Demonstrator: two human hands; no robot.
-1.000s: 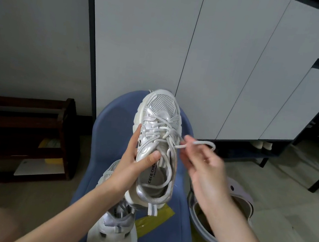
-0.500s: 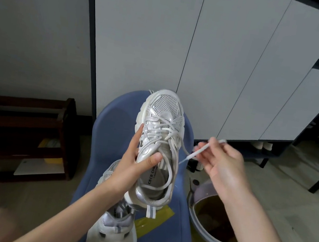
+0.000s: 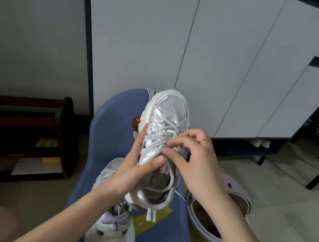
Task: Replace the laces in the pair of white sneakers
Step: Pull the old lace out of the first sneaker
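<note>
The right hand (image 3: 195, 165) has returned from the right of the sneaker, where half a second ago it drew the lace end out and away, and is now back over the upper eyelets. The lace (image 3: 170, 132) no longer runs out to the right; it lies across the tongue under the fingertips. By this evidence one pull is complete and the hand is re-engaging the lacing near the top rows, either to pick the next crossing or to feed the end through; the frame does not settle which.

Grip, right hand: fingers curled, thumb and forefinger closed together on the lace at the upper eyelets. A ring shows on one finger. The exact strand pinched is hidden by the fingertips.

Grip, left hand (image 3: 136, 165): it has not shifted. It holds the raised sneaker (image 3: 165, 122) by its left side, fingers behind the sole edge, thumb pressed on the collar rim near the opening.

Location: the raised sneaker is held toe-far, above the blue chair (image 3: 117, 114). The second sneaker (image 3: 109, 224) lies on the chair seat, nearer and lower, beneath the left forearm. A round bin (image 3: 208, 238) stands on the floor just right of the chair.
</note>
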